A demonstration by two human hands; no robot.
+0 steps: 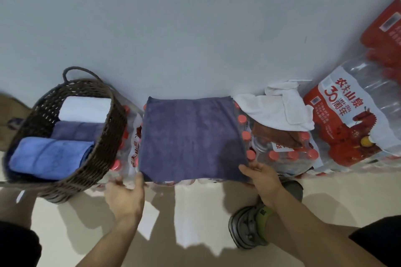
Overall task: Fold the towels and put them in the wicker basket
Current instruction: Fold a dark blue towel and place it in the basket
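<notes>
- Purple towel (191,136) lies flat on the bottle packs (280,158).
- Left hand (125,193) pinches its near-left corner; right hand (260,178) grips the near-right corner.
- Basket (108,136) at left holds three folded towels.

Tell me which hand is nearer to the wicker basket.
Left. The left hand holds the dark towel's near-left corner, just right of the wicker basket. The right hand holds the opposite corner, farther away.

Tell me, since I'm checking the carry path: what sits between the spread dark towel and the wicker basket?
In the head view, only red-capped water bottles in plastic wrap lie between the dark towel and the wicker basket.
</notes>
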